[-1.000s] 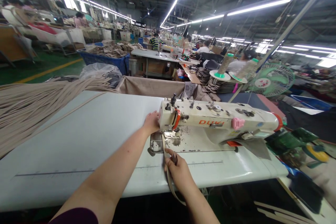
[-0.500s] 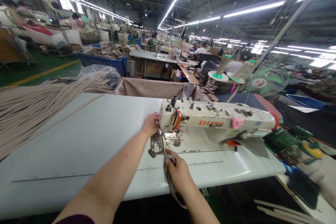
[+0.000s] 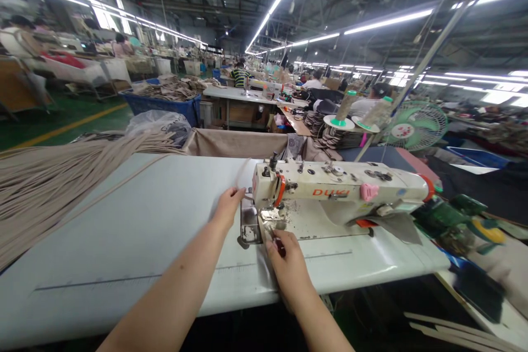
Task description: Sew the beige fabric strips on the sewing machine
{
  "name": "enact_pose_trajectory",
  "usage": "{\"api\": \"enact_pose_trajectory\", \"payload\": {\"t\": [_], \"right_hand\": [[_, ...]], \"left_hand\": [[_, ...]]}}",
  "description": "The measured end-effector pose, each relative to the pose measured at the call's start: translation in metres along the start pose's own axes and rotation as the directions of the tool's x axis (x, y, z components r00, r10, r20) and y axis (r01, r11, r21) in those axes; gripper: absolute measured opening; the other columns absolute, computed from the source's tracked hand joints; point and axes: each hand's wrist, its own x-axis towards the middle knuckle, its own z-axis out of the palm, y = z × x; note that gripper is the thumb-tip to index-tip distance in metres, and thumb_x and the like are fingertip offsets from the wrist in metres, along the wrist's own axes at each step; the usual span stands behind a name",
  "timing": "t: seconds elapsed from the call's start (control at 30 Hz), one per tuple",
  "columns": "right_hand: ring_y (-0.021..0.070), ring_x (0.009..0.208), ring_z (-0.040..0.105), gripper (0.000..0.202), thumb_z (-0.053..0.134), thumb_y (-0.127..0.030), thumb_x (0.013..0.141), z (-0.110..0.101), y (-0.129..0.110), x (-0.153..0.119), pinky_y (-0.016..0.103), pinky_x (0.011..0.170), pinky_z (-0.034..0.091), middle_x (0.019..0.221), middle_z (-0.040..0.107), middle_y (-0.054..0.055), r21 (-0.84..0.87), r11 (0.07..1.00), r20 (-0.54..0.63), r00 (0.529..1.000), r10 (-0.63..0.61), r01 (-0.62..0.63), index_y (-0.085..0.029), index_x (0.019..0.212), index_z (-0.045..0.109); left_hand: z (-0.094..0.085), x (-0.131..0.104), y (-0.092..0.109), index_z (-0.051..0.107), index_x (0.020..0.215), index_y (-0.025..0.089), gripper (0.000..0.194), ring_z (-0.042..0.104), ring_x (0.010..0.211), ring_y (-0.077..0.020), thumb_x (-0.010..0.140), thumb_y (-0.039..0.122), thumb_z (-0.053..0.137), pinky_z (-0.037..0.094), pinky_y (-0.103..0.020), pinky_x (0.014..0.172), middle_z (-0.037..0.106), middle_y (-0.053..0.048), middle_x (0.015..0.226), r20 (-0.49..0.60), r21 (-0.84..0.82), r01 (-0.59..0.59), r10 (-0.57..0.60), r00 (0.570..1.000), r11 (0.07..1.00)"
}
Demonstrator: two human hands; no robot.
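A white sewing machine (image 3: 342, 190) with orange lettering stands on the pale table. A narrow beige fabric strip (image 3: 264, 228) runs over the metal plate toward the needle area. My right hand (image 3: 291, 264) is closed on this strip just in front of the needle. Something small, dark and metallic shows between its fingers, too hidden to name. Left of the machine head, my left hand (image 3: 226, 209) pinches the strip where it comes out behind the presser foot. The needle itself is too small to make out.
A heap of long beige strips (image 3: 82, 187) lies on the table's left. Behind it are a beige fabric-lined bin (image 3: 235, 143) and a blue crate (image 3: 165, 104). Thread cones (image 3: 344, 110) and a green fan (image 3: 412, 126) stand behind the machine. Several people work farther off.
My left hand has drawn back slightly left from the machine head. My right hand has moved a little forward and right along the strip, closer to the needle plate. The view has shifted slightly.
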Motion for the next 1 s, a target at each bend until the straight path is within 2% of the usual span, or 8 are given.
{"api": "enact_pose_trajectory", "payload": {"t": [0.1,0.2,0.3,0.4,0.5,0.77,0.87,1.0], "right_hand": [[0.0244,0.092,0.061,0.025,0.059,-0.040,0.091,0.006,-0.010,0.002,0.036,0.085,0.049,0.095,0.068,0.010,0.066,0.998,0.049,0.998,-0.028,0.025,-0.019,0.094,0.072],[0.0180,0.071,0.058,0.033,0.058,-0.052,0.091,0.018,-0.018,0.004,0.030,0.067,0.046,0.081,0.067,0.004,0.227,0.968,0.232,0.971,0.058,-0.112,-0.020,0.090,0.070],[0.0121,0.058,0.051,0.049,0.060,-0.066,0.087,0.034,-0.022,0.006,0.025,0.053,0.036,0.080,0.069,0.003,0.400,0.858,0.406,0.901,0.151,-0.324,-0.019,0.094,0.070],[0.0089,0.055,0.048,0.059,0.065,-0.071,0.082,0.047,-0.023,0.012,0.022,0.049,0.028,0.081,0.071,0.006,0.508,0.728,0.475,0.855,0.207,-0.459,-0.014,0.096,0.072],[0.0067,0.052,0.044,0.061,0.073,-0.070,0.075,0.057,-0.023,0.022,0.020,0.047,0.023,0.077,0.069,0.005,0.550,0.645,0.514,0.824,0.239,-0.530,-0.012,0.092,0.072],[0.0048,0.049,0.037,0.060,0.077,-0.067,0.070,0.083,-0.031,0.040,0.020,0.045,0.015,0.067,0.057,-0.001,0.559,0.590,0.593,0.778,0.206,-0.583,-0.010,0.090,0.071],[0.0044,0.048,0.032,0.056,0.077,-0.065,0.070,0.089,-0.036,0.042,0.020,0.046,0.014,0.063,0.050,-0.005,0.551,0.605,0.615,0.769,0.172,-0.575,-0.012,0.086,0.070],[0.0053,0.047,0.026,0.052,0.066,-0.067,0.079,0.090,-0.040,0.042,0.021,0.046,0.015,0.061,0.044,-0.007,0.529,0.671,0.591,0.793,0.149,-0.520,-0.015,0.086,0.066]], "left_hand": [[-0.012,-0.015,0.005,0.061,0.082,0.017,0.044,0.070,0.085,-0.0223,0.073,0.060,0.070,0.058,-0.038,0.085,0.070,-0.006,0.083,-0.022,-0.135,0.001,-0.003,1.000,0.991],[-0.026,-0.032,0.012,0.059,0.083,0.018,0.048,0.072,0.090,-0.0230,0.070,0.062,0.075,0.059,-0.041,0.092,0.070,-0.006,0.084,-0.034,-0.225,-0.010,0.002,0.999,0.974],[-0.042,-0.051,0.018,0.059,0.086,0.018,0.048,0.072,0.094,-0.0226,0.071,0.060,0.079,0.059,-0.041,0.096,0.072,-0.006,0.088,-0.060,-0.250,-0.024,0.009,0.998,0.968],[-0.060,-0.069,0.021,0.060,0.089,0.019,0.047,0.073,0.099,-0.0232,0.073,0.059,0.080,0.058,-0.040,0.098,0.074,-0.006,0.094,-0.076,-0.240,-0.040,0.022,0.997,0.970],[-0.075,-0.084,0.024,0.061,0.090,0.020,0.046,0.073,0.105,-0.0248,0.075,0.059,0.080,0.056,-0.040,0.101,0.076,-0.007,0.096,-0.072,-0.225,-0.064,0.049,0.996,0.972],[-0.100,-0.119,0.028,0.062,0.092,0.021,0.039,0.071,0.112,-0.0252,0.081,0.056,0.077,0.053,-0.041,0.108,0.077,-0.009,0.108,-0.088,-0.126,-0.102,0.092,0.992,0.987],[-0.107,-0.130,0.030,0.063,0.093,0.023,0.039,0.070,0.116,-0.0259,0.082,0.057,0.076,0.054,-0.040,0.107,0.076,-0.009,0.110,-0.078,-0.101,-0.094,0.086,0.993,0.990],[-0.114,-0.143,0.031,0.064,0.092,0.024,0.041,0.068,0.118,-0.0278,0.079,0.062,0.076,0.052,-0.041,0.109,0.076,-0.008,0.111,-0.075,-0.071,-0.060,0.054,0.996,0.996]]}}
